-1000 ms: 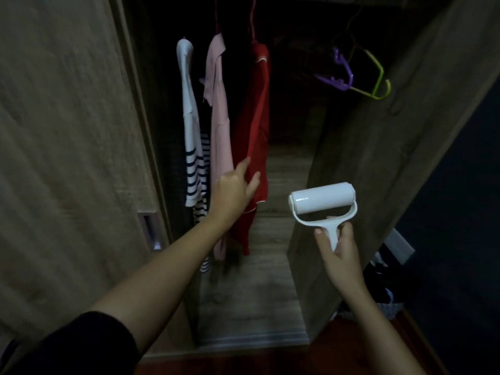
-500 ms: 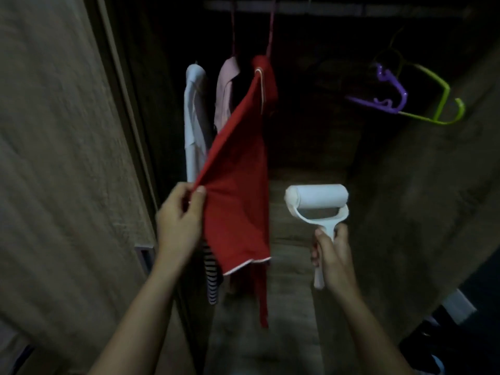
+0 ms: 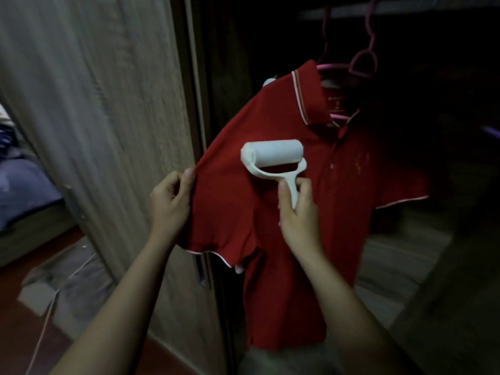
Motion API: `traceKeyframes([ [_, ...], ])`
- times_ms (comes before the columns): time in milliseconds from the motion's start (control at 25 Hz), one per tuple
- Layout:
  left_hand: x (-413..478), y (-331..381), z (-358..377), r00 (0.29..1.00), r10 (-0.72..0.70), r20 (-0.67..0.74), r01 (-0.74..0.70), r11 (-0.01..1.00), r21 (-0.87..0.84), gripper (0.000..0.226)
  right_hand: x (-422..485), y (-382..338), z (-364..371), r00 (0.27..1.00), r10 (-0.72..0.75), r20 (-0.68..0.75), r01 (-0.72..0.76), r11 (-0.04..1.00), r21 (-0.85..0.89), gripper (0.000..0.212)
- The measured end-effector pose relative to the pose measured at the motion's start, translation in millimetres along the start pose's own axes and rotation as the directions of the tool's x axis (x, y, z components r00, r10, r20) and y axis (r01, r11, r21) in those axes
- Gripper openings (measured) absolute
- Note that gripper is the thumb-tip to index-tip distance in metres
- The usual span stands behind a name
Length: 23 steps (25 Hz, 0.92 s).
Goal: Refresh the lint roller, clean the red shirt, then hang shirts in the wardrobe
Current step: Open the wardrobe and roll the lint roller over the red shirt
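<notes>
A red polo shirt (image 3: 319, 217) with white trim hangs on a pink hanger (image 3: 362, 63) inside the dark wardrobe, its front turned toward me. My left hand (image 3: 170, 201) pinches the shirt's left sleeve and holds it stretched out sideways. My right hand (image 3: 297, 212) grips the handle of a white lint roller (image 3: 272, 154), whose roll rests against the shirt's chest just below the collar. The other hanging shirts are hidden behind the red one.
The wooden wardrobe door (image 3: 108, 117) stands open at the left, close to my left hand. A bed with blue bedding (image 3: 24, 190) and a grey mat with a cable (image 3: 62, 282) lie on the floor further left. The wardrobe's wooden base (image 3: 400, 255) shows at right.
My left hand has pulled the red shirt's sleeve out and turned its front toward me. My right hand has brought the lint roller up onto the shirt's chest. The view has moved closer.
</notes>
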<state>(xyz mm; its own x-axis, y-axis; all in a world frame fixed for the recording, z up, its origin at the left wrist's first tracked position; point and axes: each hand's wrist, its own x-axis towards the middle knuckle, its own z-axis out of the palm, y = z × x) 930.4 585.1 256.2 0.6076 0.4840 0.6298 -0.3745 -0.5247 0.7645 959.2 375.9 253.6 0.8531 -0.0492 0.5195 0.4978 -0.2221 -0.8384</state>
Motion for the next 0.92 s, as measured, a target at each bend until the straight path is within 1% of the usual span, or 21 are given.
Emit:
traceKeyframes([
  [80,3.0,-3.5,2.2,1.000,-0.026,-0.005,0.026,1.000,-0.011,0.043,-6.5,8.1,17.3,0.998,-0.016,0.056,0.017,1.000,-0.020,0.019],
  [160,3.7,-7.4,4.9,0.999,-0.035,-0.017,0.035,0.999,-0.013,0.043,-38.2,28.3,32.0,0.981,-0.032,0.191,0.046,0.996,-0.070,0.023],
  [240,3.7,-9.0,6.9,1.000,-0.025,-0.015,0.025,0.999,-0.028,0.043,-78.1,48.2,38.5,0.931,0.024,0.364,0.018,0.994,-0.112,0.024],
  [280,4.2,-9.1,7.0,1.000,-0.016,-0.009,0.016,0.999,-0.031,0.042,-91.2,54.8,39.6,0.908,0.075,0.412,-0.025,0.992,-0.126,0.021],
  [320,5.3,-9.5,6.5,1.000,-0.010,0.004,0.010,0.999,-0.035,0.042,-94.9,58.4,39.5,0.899,0.121,0.422,-0.069,0.988,-0.138,0.019],
  [360,6.5,-10.2,5.2,1.000,-0.007,0.020,0.008,0.999,-0.041,0.041,-89.6,58.5,38.7,0.905,0.144,0.400,-0.093,0.985,-0.145,0.017],
  [400,7.6,-11.1,4.0,0.999,-0.010,0.039,0.012,0.999,-0.051,0.041,-77.4,56.2,38.6,0.930,0.124,0.345,-0.080,0.987,-0.139,0.018],
  [440,9.3,-12.3,2.5,0.998,-0.017,0.059,0.021,0.997,-0.068,0.041,-58.7,50.7,38.9,0.961,0.072,0.267,-0.040,0.991,-0.124,0.021],
  [480,11.2,-12.8,1.7,0.997,-0.023,0.075,0.030,0.996,-0.087,0.042,-33.9,40.1,37.7,0.987,0.002,0.161,0.017,0.993,-0.115,0.025],
  [560,12.6,-12.0,1.6,0.995,-0.029,0.092,0.039,0.993,-0.108,0.039,21.6,16.7,31.5,0.995,-0.099,-0.026,0.096,0.990,-0.103,0.030],
  [600,12.2,-11.3,2.1,0.995,-0.031,0.095,0.041,0.993,-0.109,0.038,41.5,10.2,28.8,0.989,-0.125,-0.080,0.118,0.989,-0.091,0.030],
  [640,11.7,-11.0,2.2,0.995,-0.034,0.095,0.044,0.993,-0.110,0.039,50.5,9.3,28.7,0.986,-0.130,-0.101,0.123,0.989,-0.080,0.028],
  [680,11.0,-11.0,1.9,0.995,-0.037,0.092,0.047,0.993,-0.112,0.040,44.3,16.6,31.4,0.990,-0.107,-0.091,0.099,0.991,-0.089,0.025],
  [720,10.6,-10.9,1.5,0.995,-0.035,0.089,0.045,0.993,-0.110,0.041,24.0,33.4,34.8,0.997,-0.063,-0.044,0.058,0.992,-0.111,0.022],
  [800,9.4,-10.5,1.3,0.997,-0.017,0.082,0.025,0.995,-0.096,0.041,-41.8,78.7,42.5,0.989,0.100,0.106,-0.083,0.985,-0.151,0.015],
  [840,9.7,-11.1,1.6,0.997,-0.011,0.077,0.018,0.996,-0.093,0.040,-66.4,93.9,42.7,0.973,0.185,0.137,-0.161,0.973,-0.168,0.015],
  [880,9.8,-11.5,1.1,0.997,-0.014,0.073,0.020,0.996,-0.092,0.040,-74.7,102.5,41.3,0.970,0.214,0.116,-0.191,0.965,-0.180,0.016],
  [920,10.4,-12.2,0.4,0.997,-0.017,0.072,0.024,0.995,-0.093,0.040,-63.7,103.4,40.1,0.980,0.188,0.061,-0.174,0.967,-0.185,0.018],
])
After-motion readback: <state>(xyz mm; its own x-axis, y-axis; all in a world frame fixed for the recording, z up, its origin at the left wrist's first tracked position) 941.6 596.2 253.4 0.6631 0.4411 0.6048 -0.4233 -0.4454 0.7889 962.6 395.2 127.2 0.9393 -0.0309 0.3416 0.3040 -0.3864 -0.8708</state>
